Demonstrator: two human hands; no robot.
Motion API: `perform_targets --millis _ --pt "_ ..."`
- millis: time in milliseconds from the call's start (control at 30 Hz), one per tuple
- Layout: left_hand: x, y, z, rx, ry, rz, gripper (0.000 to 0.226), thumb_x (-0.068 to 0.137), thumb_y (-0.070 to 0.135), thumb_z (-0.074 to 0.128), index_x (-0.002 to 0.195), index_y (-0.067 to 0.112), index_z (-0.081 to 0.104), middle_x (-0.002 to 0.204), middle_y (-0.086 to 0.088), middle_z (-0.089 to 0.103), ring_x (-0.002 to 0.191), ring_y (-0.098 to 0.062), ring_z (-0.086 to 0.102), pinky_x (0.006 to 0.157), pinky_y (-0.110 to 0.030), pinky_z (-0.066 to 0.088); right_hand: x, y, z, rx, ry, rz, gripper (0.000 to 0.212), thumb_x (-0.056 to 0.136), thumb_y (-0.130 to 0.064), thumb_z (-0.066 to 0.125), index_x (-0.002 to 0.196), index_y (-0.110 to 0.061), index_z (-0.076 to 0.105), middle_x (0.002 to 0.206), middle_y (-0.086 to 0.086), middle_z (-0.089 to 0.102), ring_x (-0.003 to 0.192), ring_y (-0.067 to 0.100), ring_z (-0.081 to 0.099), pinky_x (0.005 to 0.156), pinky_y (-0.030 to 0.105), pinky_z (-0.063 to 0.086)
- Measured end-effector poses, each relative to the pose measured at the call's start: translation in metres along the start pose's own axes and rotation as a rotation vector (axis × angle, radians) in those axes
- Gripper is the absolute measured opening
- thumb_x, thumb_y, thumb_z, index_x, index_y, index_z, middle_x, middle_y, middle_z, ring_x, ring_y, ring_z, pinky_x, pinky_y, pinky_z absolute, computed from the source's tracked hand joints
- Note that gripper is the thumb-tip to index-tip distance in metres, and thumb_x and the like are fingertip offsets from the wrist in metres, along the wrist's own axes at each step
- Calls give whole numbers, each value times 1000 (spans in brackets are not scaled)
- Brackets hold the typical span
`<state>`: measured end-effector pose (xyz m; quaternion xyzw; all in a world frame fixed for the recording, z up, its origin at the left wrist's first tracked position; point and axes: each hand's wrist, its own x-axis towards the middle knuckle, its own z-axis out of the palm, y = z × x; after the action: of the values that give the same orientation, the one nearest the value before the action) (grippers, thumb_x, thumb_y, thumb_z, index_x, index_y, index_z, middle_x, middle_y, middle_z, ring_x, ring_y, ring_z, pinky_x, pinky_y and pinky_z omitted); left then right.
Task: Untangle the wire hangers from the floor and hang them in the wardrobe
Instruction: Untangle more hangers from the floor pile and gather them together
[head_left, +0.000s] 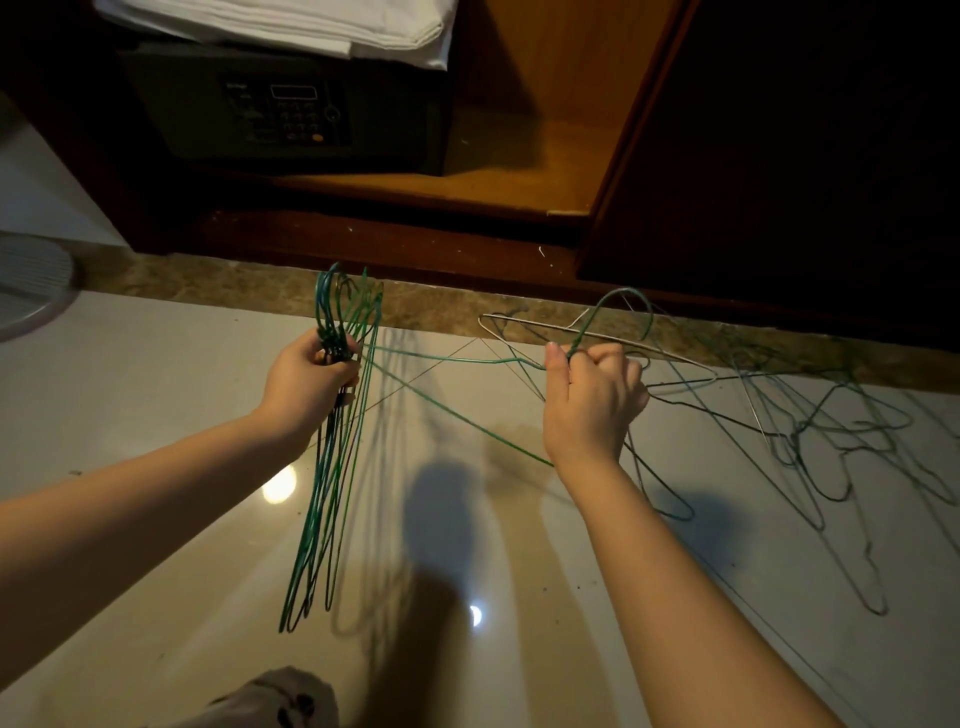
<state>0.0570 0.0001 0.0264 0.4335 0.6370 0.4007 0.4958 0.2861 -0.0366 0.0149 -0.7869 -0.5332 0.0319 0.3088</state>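
Note:
My left hand (311, 371) grips a bunch of several green wire hangers (324, 499) by their necks; their hooks stick up above my fist and their bodies hang down over the floor. My right hand (592, 400) grips the neck of a single green hanger (621, 304) whose hook curves above my fingers; its arms stretch left toward the bunch. A silver hanger (524, 325) lies just behind that hand. More tangled green hangers (831, 436) lie on the floor to the right. The open wardrobe (519, 171) stands ahead.
A dark safe (280, 114) sits in the wardrobe's bottom left with folded white cloth (291, 26) on top. The wardrobe door (779, 156) stands at right. A round grey fan base (26, 291) is at the far left. The glossy tile floor (182, 364) reflects lights.

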Motion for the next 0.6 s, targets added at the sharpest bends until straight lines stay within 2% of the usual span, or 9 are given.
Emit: perform_targets --millis 167,433,533,600 --pt "4 -1 -8 -11 34 -5 26 90 -4 49 81 21 53 83 -4 53 79 -19 52 66 -28 49 7 8 -5 -197 -180 -3 41 99 -39 27 114 -20 61 117 4 59 111 24 44 91 38 28" --pt "7 -2 -11 -34 50 -12 27 90 -3 49 81 21 53 83 -4 53 78 -18 52 65 -28 48 8 13 -6 -117 -114 52 31 99 -31 36 106 -19 64 106 3 64 103 23 53 87 34 36" --pt "8 -1 -11 -35 51 -9 26 90 -3 49 82 21 54 85 -3 54 79 -17 52 66 -28 48 5 12 -4 100 -51 167 25 98 -26 42 106 -16 64 108 5 63 91 21 56 69 25 36" --pt "9 -1 -11 -41 52 -9 26 90 -3 49 81 21 53 85 -3 54 79 -17 52 67 -28 49 0 12 -2 274 10 225 22 96 -24 47 104 -14 65 105 5 64 86 18 56 67 23 36"
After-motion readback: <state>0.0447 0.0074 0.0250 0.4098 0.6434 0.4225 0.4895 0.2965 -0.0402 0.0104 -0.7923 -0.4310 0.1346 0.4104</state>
